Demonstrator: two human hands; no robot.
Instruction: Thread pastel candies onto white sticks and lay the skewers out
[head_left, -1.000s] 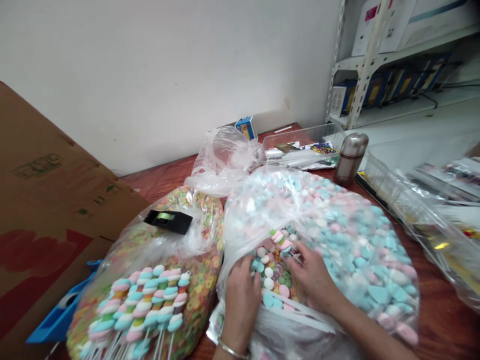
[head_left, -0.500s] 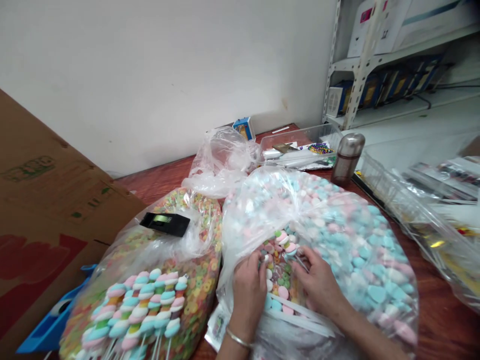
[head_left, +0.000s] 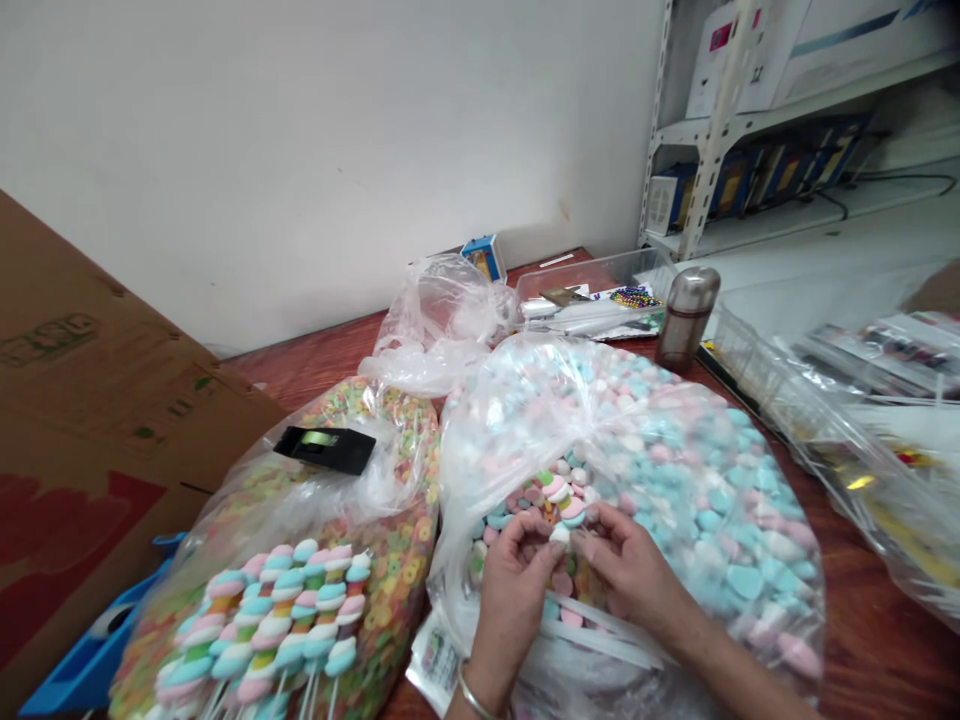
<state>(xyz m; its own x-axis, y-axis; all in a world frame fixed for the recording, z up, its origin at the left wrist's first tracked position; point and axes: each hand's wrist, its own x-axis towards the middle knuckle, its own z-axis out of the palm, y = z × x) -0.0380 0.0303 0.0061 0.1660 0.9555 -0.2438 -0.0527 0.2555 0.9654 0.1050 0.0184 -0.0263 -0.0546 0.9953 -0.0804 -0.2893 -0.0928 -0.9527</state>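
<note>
Both of my hands are at the mouth of a big clear plastic bag full of pink, blue and white marshmallow candies. My left hand and my right hand meet fingertip to fingertip in a pinch round a small stack of candies lifted just above the pile. A thin white stick shows between my fingers. I wear a metal bangle on the left wrist.
A second clear bag of coloured ring candies lies to the left, with a row of candy skewers and a black tape dispenser on it. Cardboard box at far left, steel flask, clear tray, metal shelving.
My hands have risen out of the candy pile and come together, pinching a small stack of candies between them. The view has drifted slightly.
</note>
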